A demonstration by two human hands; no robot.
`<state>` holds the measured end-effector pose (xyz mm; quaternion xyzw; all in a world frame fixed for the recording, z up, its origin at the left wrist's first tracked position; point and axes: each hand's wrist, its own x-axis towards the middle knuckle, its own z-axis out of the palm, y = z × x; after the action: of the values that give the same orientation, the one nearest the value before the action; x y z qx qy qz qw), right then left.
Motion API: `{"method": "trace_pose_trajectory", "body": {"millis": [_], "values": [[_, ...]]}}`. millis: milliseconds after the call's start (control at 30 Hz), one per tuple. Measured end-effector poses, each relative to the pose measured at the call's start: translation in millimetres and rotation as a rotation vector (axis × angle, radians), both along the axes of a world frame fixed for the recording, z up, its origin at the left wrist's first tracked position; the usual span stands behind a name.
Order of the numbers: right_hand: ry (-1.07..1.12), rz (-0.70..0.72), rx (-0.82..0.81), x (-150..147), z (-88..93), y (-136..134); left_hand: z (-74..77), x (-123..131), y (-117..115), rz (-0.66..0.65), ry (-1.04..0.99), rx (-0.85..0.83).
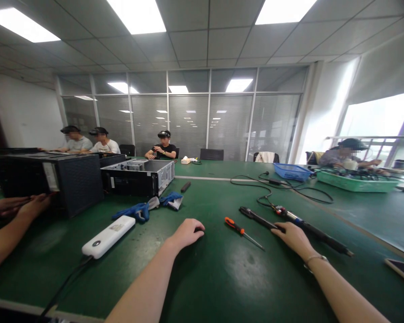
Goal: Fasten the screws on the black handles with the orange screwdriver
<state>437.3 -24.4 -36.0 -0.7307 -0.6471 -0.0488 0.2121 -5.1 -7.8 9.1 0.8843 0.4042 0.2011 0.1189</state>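
Observation:
My left hand (187,233) rests on the green mat with its fingers curled, holding nothing I can see. To its right lies a screwdriver with an orange-and-black handle (234,226). My right hand (292,237) lies over a long black-and-silver electric tool, perhaps a soldering iron (318,231), with a slim black tool (257,218) touching my fingertips. Whether my right hand grips either one is hidden. A white power bank (108,236) with a black cable sits to the left of my left hand, and blue gloves (144,207) lie beyond it.
An open computer case (138,177) and a black case (50,184) stand ahead on the left, where a co-worker's hands (20,207) reach in. Black cables trail across the mat. Blue and green trays (357,181) sit at right, and several seated people work around the table.

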Motion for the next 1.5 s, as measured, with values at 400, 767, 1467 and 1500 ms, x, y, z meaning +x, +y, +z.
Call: {"method": "trace_pose_trajectory", "body": {"millis": [400, 767, 1467, 1500], "values": [[0.143, 0.428, -0.095, -97, 27.7, -20, 3.3, 1, -2, 0.043, -0.062, -0.017], [0.153, 0.513, -0.066, -124, 30.3, -28, 13.0, 15, -27, -0.025, -0.113, 0.019], [0.166, 0.6, -0.008, -165, 30.0, -42, 26.2, 60, -71, -0.49, 0.028, 0.154], [0.171, 0.614, -0.004, -166, 30.9, -43, 24.2, 63, -72, -0.492, 0.073, 0.178]]}}
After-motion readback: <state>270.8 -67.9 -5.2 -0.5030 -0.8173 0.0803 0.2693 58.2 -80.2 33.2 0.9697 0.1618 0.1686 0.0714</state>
